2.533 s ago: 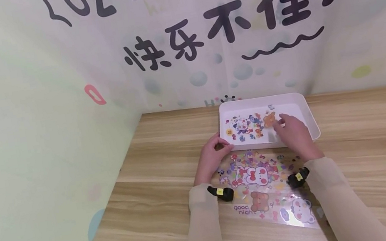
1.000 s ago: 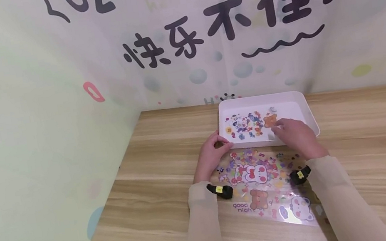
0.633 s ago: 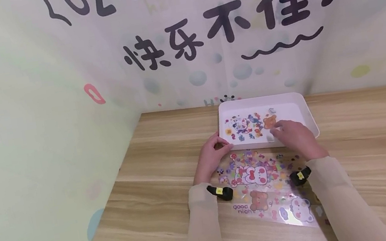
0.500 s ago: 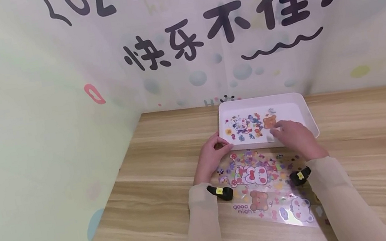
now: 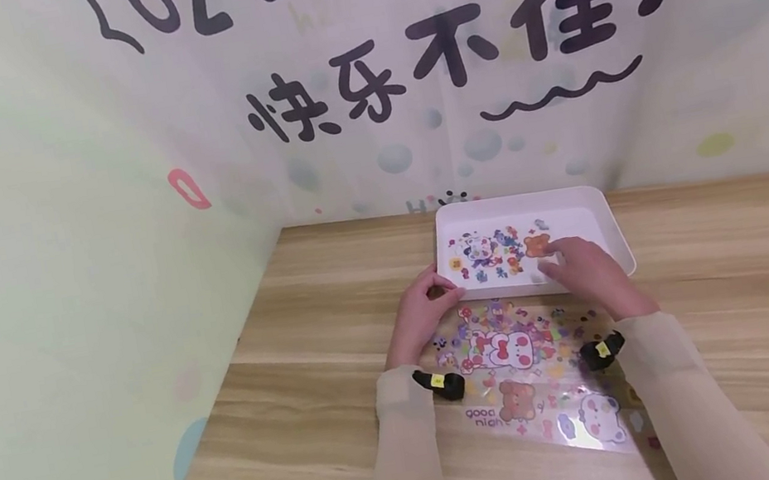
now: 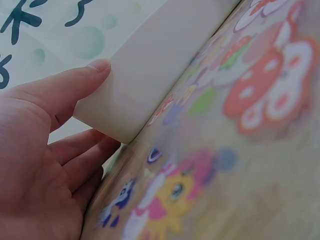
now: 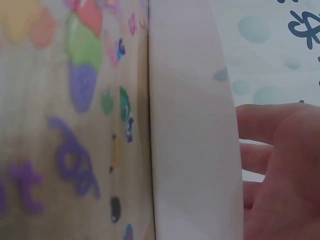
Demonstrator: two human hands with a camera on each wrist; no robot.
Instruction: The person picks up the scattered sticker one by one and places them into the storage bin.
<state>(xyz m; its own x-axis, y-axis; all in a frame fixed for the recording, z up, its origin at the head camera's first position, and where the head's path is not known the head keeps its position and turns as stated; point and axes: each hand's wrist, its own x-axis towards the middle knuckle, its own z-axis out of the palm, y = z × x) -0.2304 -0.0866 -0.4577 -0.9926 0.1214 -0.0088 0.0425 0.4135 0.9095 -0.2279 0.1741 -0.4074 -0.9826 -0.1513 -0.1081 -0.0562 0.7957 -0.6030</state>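
Note:
A white tray [image 5: 538, 283] stands on the wooden table, with a panda sticker [image 5: 480, 248], a brown bear sticker [image 5: 536, 245] and many small stickers inside. My left hand [image 5: 419, 314] grips its near left corner; the left wrist view shows the thumb [image 6: 95, 72] on the rim and the other fingers curled below it. Inside the tray, my right hand [image 5: 589, 270] reaches over the front wall. Its index finger is right at the bear sticker's edge, with the thumb a little apart. In the right wrist view, the tray wall [image 7: 195, 140] hides those fingertips.
Clear sticker sheets [image 5: 522, 440] with rabbit, bear and "good night" prints lie on the table in front of the tray, between my forearms. Behind the tray rises a printed wall cloth [image 5: 368, 133]. Another pale wall [image 5: 59, 283] borders the table at left.
My right hand has shifted slightly down inside the tray, and its thumb and index finger have now parted. The bear sticker, tilted at first, lies flatter. My left hand keeps its grip.

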